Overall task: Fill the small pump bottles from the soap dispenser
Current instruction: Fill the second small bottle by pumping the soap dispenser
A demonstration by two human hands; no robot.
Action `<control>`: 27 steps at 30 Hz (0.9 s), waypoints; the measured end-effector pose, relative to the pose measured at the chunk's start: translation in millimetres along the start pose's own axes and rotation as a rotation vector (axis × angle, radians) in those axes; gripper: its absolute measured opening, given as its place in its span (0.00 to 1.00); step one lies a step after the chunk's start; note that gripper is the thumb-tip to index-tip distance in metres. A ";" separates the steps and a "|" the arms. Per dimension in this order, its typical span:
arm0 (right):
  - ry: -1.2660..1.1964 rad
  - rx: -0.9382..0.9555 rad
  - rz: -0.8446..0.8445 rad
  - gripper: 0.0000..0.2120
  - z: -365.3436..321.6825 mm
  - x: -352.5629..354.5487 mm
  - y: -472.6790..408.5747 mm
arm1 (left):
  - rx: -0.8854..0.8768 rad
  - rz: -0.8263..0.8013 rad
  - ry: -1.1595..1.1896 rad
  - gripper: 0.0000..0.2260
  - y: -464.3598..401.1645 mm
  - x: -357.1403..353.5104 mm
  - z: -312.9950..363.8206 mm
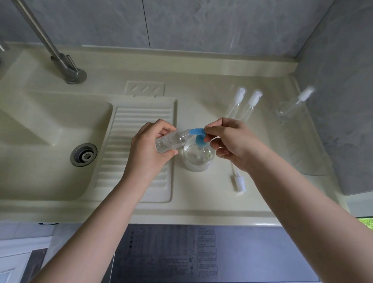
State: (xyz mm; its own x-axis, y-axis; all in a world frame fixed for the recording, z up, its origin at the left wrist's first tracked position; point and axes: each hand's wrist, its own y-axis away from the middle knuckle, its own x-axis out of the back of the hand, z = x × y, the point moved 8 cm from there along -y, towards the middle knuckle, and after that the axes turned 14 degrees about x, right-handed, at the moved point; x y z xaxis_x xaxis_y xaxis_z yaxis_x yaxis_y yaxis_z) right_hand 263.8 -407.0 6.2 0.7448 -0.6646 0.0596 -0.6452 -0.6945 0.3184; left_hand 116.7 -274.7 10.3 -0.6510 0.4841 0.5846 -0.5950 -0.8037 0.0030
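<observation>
A clear soap dispenser (pixel 197 157) with a blue pump head (pixel 197 132) stands on the counter right of the ribbed drainboard. My left hand (pixel 148 146) grips a small clear bottle (pixel 170 140), tilted, with its open neck at the blue spout's tip. The fingertips of my right hand (pixel 230 140) rest on the back of the blue pump head. Some clear liquid with bubbles sits inside the small bottle. Its loose white pump top (pixel 239 181) lies on the counter under my right wrist.
Two small pump bottles (pixel 244 105) lie side by side behind my right hand, and a third (pixel 292 109) stands near the right wall. A cream sink basin (pixel 44 140) with a metal drain (pixel 83 154) is on the left, under a steel tap (pixel 63 60).
</observation>
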 end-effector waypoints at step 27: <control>0.078 0.027 -0.009 0.04 -0.4 -0.9 -2.2 | -0.001 -0.004 -0.003 0.21 -0.1 -0.9 4.2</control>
State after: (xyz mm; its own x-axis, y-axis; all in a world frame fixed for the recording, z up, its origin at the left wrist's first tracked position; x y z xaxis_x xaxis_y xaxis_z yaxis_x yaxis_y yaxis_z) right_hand 264.6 -404.7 5.8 0.7609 -0.6356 0.1306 -0.6420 -0.7082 0.2936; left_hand 119.4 -276.5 13.2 -0.6469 0.4865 0.5872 -0.5984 -0.8012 0.0046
